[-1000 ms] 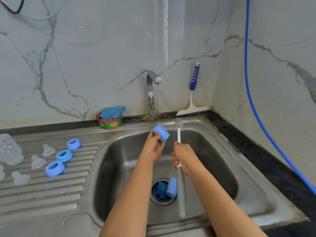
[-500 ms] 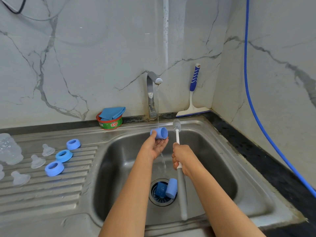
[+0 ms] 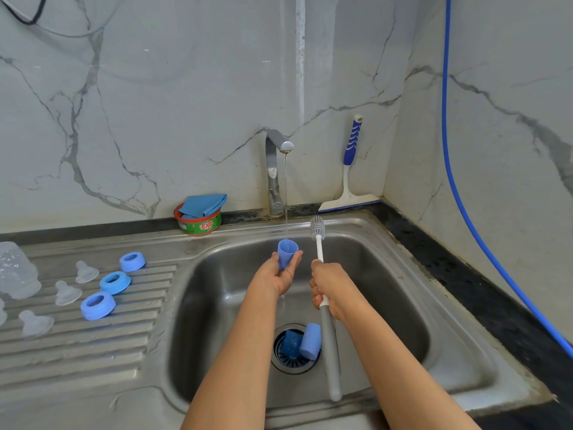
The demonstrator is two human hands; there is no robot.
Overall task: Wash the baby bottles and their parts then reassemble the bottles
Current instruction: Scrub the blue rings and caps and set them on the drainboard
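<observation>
My left hand holds a blue bottle cap mouth-up under the thin stream from the tap, over the sink basin. My right hand grips the bottle brush by its handle, bristle head upward beside the cap. Two more blue caps lie on the drain. On the draining board sit three blue collar rings, several clear teats and a clear bottle at the left edge.
A red-and-green soap tub with a blue cloth on it stands left of the tap. A squeegee leans against the back wall. A blue hose runs down the right wall above the dark counter edge.
My left hand has turned the cap from lying sideways to mouth-up under the stream. The right hand with the brush has stayed almost still.
</observation>
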